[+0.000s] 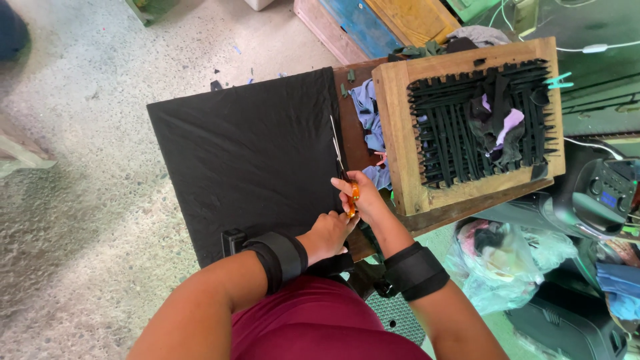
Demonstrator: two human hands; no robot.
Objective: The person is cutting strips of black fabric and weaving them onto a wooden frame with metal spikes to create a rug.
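Black cloth [250,157] lies spread flat over the surface [357,143], overhanging its near edge. Head view: right hand [363,197] closed round the orange handles of scissors [341,167], blades lying along the cloth's right edge. Left hand [328,235] curled, pressing the cloth's near corner just beside the handles. Risk: loose cloth may bunch and skew the cut; left fingers sit close to blades.

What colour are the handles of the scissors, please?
Orange, seen in the head view: scissors in the right hand.
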